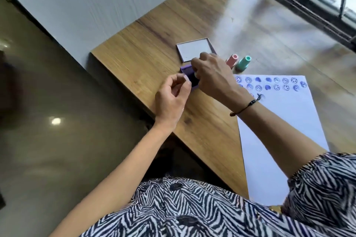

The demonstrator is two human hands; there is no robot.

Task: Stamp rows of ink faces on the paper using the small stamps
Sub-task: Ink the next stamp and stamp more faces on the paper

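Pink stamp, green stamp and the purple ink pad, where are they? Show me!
pink stamp [232,60]: head view, on its side wall.
green stamp [243,63]: head view, on its body.
purple ink pad [186,69]: head view, on its far corner, beside the hand.

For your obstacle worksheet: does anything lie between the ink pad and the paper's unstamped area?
Only bare table lies between the ink pad and the paper. The pink stamp and green stamp stand beyond the route.

No readable text anywhere (only stamped faces on the paper [285,113]).
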